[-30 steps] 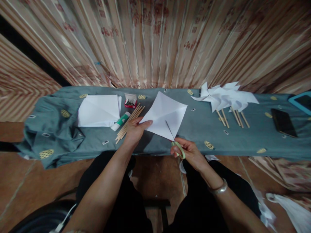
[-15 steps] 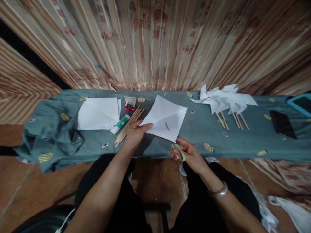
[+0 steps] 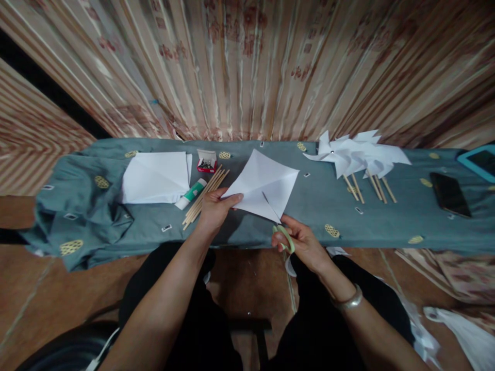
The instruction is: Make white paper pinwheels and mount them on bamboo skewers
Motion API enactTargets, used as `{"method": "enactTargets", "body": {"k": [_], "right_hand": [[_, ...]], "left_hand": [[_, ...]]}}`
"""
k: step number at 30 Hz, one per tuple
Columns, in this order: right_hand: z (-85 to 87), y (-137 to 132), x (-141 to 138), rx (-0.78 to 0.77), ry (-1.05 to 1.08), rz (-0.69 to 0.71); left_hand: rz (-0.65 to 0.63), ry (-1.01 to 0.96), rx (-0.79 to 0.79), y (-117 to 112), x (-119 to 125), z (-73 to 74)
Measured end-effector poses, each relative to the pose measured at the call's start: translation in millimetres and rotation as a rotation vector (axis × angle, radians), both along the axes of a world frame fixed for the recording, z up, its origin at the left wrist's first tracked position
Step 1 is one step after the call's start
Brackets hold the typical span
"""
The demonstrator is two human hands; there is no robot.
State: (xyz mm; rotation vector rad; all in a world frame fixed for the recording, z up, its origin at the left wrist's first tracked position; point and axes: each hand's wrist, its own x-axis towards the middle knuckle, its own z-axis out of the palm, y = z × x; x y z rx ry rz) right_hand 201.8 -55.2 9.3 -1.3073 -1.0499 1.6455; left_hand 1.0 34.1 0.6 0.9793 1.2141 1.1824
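Note:
My left hand (image 3: 213,210) pinches the left corner of a white square paper sheet (image 3: 263,180) and holds it up over the blue-grey tablecloth (image 3: 309,206). My right hand (image 3: 299,242) is closed round the pale green handles of scissors (image 3: 280,229), whose blades reach into the sheet from its near corner along a crease. A silver bangle (image 3: 348,300) is on my right wrist.
A stack of white sheets (image 3: 157,178), a glue stick (image 3: 191,194), wooden sticks (image 3: 203,202) and a small red box of pins (image 3: 207,162) lie left. Finished paper pinwheels on sticks (image 3: 358,157), a dark phone (image 3: 449,194) and a blue-edged tablet (image 3: 479,161) lie right. A curtain hangs behind.
The scissor blades stay in the cut at the sheet's near corner. Both hands hold nearly the same places; the view bobbed down and back up.

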Motion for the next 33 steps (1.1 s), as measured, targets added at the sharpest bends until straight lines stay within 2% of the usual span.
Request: {"method": "enactTargets", "body": {"k": [13, 19, 22, 25, 27, 29, 30, 33], "right_hand": [[-1.2, -0.4, -1.3, -0.024, 0.021, -0.062], [-4.5, -1.7, 1.5, 0.012, 0.014, 0.025], [1.4, -3.0, 15.9, -0.010, 0.011, 0.108], [12.7, -6.0, 42.6, -0.066, -0.045, 0.188], [19.2, -7.9, 61.2, -0.079, -0.084, 0.187], [22.2, -8.1, 74.3, -0.044, -0.123, 0.106], [22.3, -7.2, 77.8, 0.000, -0.139, 0.022], [19.7, -0.5, 76.9, 0.184, -0.220, -0.321]], "left_hand": [[0.006, 0.014, 0.012, -0.3, 1.3, 0.5], [0.025, -0.015, -0.003, 2.7, -0.3, -1.4], [0.073, -0.052, -0.002, 6.0, -5.1, -0.8], [0.120, -0.112, 0.002, 8.3, -12.0, 1.5], [0.137, -0.136, -0.004, 8.4, -16.3, 2.7], [0.136, -0.135, -0.020, 7.1, -19.2, 2.6], [0.120, -0.126, -0.029, 5.9, -19.9, 2.0], [0.020, -0.047, -0.055, 0.8, -18.8, -0.8]]}}
